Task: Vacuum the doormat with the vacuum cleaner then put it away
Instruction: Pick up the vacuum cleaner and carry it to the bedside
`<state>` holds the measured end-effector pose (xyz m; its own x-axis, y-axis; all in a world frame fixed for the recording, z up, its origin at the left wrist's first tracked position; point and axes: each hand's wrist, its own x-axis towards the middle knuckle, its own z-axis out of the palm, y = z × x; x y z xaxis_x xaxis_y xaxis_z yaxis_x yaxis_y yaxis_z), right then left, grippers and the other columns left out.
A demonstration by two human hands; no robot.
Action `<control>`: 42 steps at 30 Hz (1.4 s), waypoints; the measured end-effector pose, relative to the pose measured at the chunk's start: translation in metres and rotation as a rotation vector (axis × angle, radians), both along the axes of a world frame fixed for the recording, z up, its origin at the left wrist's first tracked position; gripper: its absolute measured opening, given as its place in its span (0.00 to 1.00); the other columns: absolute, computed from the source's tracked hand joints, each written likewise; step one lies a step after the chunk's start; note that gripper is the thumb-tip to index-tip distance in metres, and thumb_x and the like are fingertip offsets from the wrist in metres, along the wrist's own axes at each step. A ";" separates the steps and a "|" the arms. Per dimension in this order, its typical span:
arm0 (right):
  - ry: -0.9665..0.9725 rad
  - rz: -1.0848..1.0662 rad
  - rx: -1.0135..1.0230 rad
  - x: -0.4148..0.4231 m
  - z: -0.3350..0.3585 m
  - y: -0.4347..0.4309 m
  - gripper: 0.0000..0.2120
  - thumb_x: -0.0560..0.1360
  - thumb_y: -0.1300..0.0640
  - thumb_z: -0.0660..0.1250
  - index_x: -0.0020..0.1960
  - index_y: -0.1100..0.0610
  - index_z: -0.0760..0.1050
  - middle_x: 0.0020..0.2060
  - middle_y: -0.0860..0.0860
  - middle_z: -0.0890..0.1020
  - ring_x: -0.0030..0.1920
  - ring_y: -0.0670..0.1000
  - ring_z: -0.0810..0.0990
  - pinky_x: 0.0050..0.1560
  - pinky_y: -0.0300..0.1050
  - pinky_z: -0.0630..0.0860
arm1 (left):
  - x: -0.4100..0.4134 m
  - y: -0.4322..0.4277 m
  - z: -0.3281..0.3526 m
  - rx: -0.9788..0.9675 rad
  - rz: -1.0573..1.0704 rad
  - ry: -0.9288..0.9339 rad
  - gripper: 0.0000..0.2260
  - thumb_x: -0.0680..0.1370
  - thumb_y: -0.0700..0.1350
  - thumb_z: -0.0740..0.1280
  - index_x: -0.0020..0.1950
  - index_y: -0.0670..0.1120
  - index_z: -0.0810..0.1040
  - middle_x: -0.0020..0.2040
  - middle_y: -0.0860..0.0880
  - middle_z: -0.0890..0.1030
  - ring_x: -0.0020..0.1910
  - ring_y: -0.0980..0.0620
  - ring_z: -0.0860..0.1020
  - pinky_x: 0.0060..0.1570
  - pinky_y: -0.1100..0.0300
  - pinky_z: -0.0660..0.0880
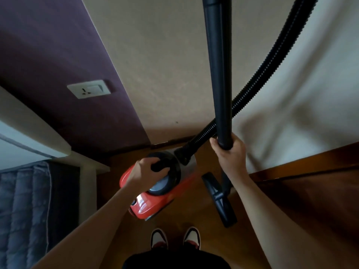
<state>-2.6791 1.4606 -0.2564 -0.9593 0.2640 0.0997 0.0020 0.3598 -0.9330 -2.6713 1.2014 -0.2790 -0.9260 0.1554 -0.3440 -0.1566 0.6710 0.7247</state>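
A red canister vacuum cleaner (153, 200) hangs just above the wooden floor in front of my feet. My left hand (144, 172) grips its black carry handle (160, 166). My right hand (230, 154) is closed around the black wand tube (218, 74), which runs up and out of the top of the frame. The ribbed black hose (272, 68) curves from the canister's front up to the right. The black floor nozzle (219, 199) sits low, to the right of the canister. No doormat is in view.
A purple wall with a white socket plate (89, 91) is at the left, a beige wall ahead. White cloth (291, 94) hangs at the right above dark wooden furniture (310, 191). A quilted grey mattress edge (25, 200) is at the lower left. My two shoes (174, 239) stand on the wooden floor.
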 end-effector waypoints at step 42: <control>0.236 -0.220 -0.143 -0.171 -0.374 0.094 0.12 0.74 0.64 0.74 0.41 0.50 0.73 0.35 0.51 0.76 0.30 0.48 0.76 0.33 0.42 0.77 | -0.164 0.100 -0.441 -0.057 -0.334 0.191 0.02 0.77 0.53 0.70 0.46 0.57 0.79 0.40 0.55 0.82 0.37 0.57 0.81 0.37 0.53 0.82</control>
<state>-2.8505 1.5544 -0.6305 -0.8328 0.4893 0.2590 -0.1567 0.2404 -0.9579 -2.8352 1.3017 -0.7196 -0.8758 0.4449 -0.1871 0.2116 0.7023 0.6797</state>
